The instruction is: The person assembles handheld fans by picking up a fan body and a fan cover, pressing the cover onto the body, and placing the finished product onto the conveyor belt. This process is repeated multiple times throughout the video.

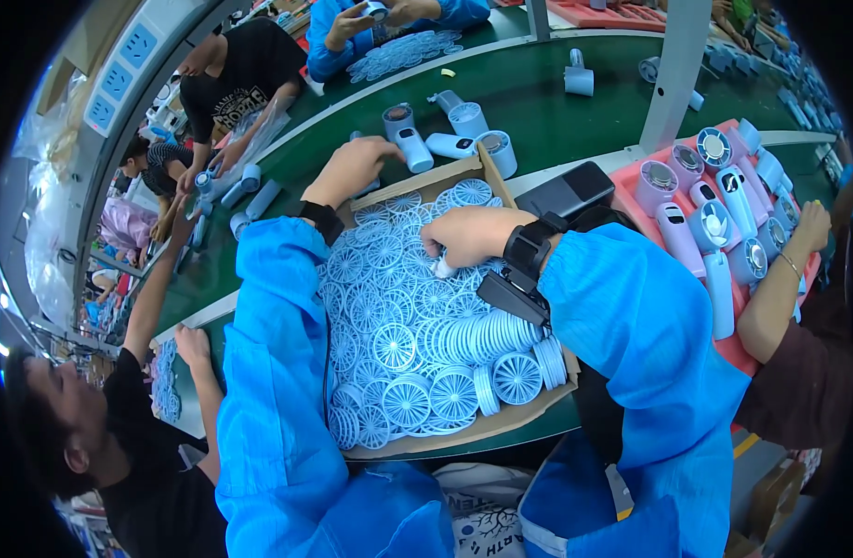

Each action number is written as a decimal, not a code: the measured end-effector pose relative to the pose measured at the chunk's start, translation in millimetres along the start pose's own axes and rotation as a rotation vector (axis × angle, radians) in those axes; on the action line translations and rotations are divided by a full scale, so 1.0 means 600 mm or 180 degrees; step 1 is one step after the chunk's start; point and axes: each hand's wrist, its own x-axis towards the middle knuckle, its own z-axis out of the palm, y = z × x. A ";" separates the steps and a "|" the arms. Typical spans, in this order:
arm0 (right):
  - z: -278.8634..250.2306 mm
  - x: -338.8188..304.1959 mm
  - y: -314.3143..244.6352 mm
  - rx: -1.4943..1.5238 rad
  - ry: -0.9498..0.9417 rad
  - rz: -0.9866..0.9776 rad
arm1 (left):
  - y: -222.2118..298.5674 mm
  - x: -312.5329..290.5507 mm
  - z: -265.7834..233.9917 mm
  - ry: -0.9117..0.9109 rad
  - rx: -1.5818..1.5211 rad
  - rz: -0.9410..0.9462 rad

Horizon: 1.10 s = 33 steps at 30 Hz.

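My left hand (357,170) is curled over a light blue handheld fan (366,189) just beyond the box's far edge. The hand covers most of that fan. Above the box, my right hand (477,237) has its fingers bent down, with something small and white (442,269) at the fingertips. Whether that is held or worn on a finger is unclear. An open cardboard box (538,406) is full of round light blue fan grilles (394,346). Most lie loose; a row of them (482,337) leans together near the front right.
Handheld fans (414,151) lie on the green conveyor belt (528,102) past the box. A black device (566,189) sits by its right corner. Pink trays (623,200) of fans stand at right, near another person's arm (784,288). More people work left and across.
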 end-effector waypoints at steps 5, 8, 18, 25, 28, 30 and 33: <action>-0.008 -0.003 -0.003 -0.0022 0.0091 -0.0084 | 0.036 0.064 0.012 0.0073 -0.0234 0.0032; -0.006 -0.002 0.005 -0.0140 0.0321 -0.0229 | 0.046 0.103 0.029 -0.0017 -0.0114 0.0344; 0.000 0.011 0.006 0.0302 0.1439 -0.0970 | 0.072 0.100 0.031 0.0475 0.0437 -0.0034; -0.009 0.006 0.010 0.0339 0.1731 -0.1051 | 0.143 -0.028 -0.076 0.1136 -0.3251 -0.1218; -0.021 0.007 -0.003 0.1086 0.1795 -0.0701 | 0.157 -0.094 -0.060 0.1441 -0.4131 -0.1295; -0.028 0.008 -0.014 0.2484 0.2365 -0.0319 | 0.165 -0.127 -0.042 0.1909 -0.4431 -0.1208; -0.029 0.008 -0.029 0.3174 0.2635 -0.0580 | 0.172 -0.142 -0.027 0.2184 -0.4359 -0.0890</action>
